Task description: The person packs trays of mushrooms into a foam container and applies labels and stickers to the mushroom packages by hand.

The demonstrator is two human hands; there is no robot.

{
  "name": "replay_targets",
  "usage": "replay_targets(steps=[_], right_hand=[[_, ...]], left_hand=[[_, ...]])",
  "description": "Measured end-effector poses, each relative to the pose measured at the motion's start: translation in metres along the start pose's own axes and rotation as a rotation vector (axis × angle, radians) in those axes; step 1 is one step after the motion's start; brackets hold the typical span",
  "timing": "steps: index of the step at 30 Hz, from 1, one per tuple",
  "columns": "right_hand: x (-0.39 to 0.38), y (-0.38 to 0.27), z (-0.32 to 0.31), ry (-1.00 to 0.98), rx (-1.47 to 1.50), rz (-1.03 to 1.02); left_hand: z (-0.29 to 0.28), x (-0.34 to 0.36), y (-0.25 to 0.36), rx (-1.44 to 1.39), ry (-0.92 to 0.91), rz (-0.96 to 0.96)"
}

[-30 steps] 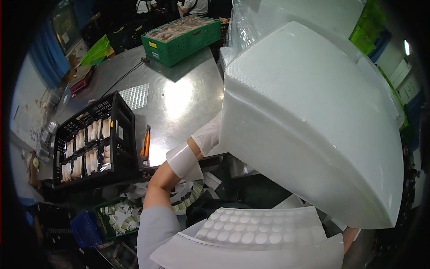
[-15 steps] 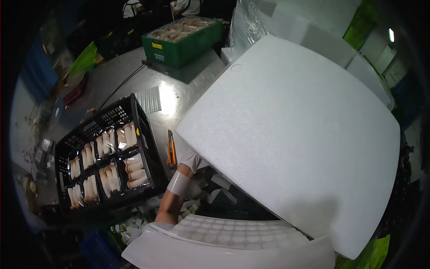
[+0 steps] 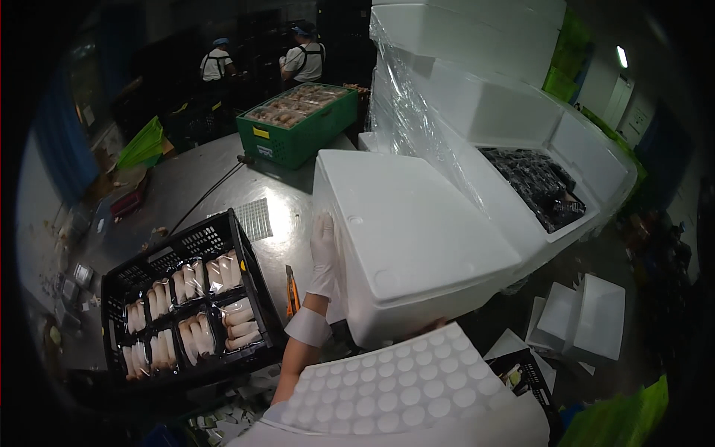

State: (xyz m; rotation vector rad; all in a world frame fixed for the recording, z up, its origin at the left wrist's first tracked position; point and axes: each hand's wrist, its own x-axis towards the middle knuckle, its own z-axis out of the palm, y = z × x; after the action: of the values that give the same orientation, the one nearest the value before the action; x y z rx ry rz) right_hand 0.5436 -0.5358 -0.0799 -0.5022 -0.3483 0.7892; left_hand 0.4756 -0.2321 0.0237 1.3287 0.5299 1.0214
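Note:
A large white foam box [image 3: 417, 238] rests bottom-up on the steel table [image 3: 216, 194]. My left hand [image 3: 322, 253], in a white glove with a white sleeve cuff, lies flat against the box's left side. Of my right hand [image 3: 430, 325] only a small part shows, under the box's near lower edge, gripping it. A dimpled white foam lid [image 3: 395, 387] sits right below my view, in front of the box. An orange utility knife [image 3: 292, 290] lies on the table beside my left wrist.
A black crate [image 3: 246, 246] of packed meat trays stands at the left. A green crate [image 3: 298, 141] of packs sits at the back. Plastic-wrapped foam boxes [image 3: 477, 89] rise at the right, beside an open foam box [image 3: 581, 223] with dark contents. Two people [image 3: 302, 59] work far behind.
The foam box was held up and tilted in front of me; it has come down and now sits flat on the table, with my left hand still on its side.

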Motion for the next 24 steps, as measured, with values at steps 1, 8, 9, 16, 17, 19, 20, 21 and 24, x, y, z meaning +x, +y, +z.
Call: replay_targets(steps=[1, 8, 9, 16, 17, 19, 20, 21, 24], right_hand=[[0.013, 0.012, -0.065, -0.709, -0.008, -0.134], [0.002, 0.006, -0.045, 0.461, -0.786, 0.688], [0.001, -0.003, -0.043, 0.445, -0.819, 0.700], [-0.019, -0.047, -0.025, 0.350, -0.991, 0.703], [-0.018, -0.056, -0.026, 0.364, -1.066, 0.671], [-0.019, -0.085, -0.049, 0.421, -1.115, 0.632], [-0.018, -0.101, -0.065, 0.477, -1.165, 0.599], [-0.019, -0.118, -0.088, 0.524, -1.157, 0.559], [-0.016, -0.156, -0.114, 0.634, -1.129, 0.369]], left_hand=[[0.009, -0.010, -0.002, -0.012, -0.016, -0.009], [-0.056, -0.142, 0.000, 0.259, 0.077, -0.121], [-0.062, -0.160, 0.003, 0.390, 0.081, -0.184], [-0.091, -0.234, -0.011, 0.260, 0.202, -0.283], [-0.094, -0.236, -0.011, 0.212, 0.241, -0.247], [-0.088, -0.227, 0.001, 0.262, 0.266, -0.254], [-0.083, -0.221, 0.003, 0.282, 0.270, -0.259], [-0.079, -0.213, 0.004, 0.302, 0.271, -0.257], [-0.102, -0.186, -0.047, 0.620, 0.271, -0.186]])
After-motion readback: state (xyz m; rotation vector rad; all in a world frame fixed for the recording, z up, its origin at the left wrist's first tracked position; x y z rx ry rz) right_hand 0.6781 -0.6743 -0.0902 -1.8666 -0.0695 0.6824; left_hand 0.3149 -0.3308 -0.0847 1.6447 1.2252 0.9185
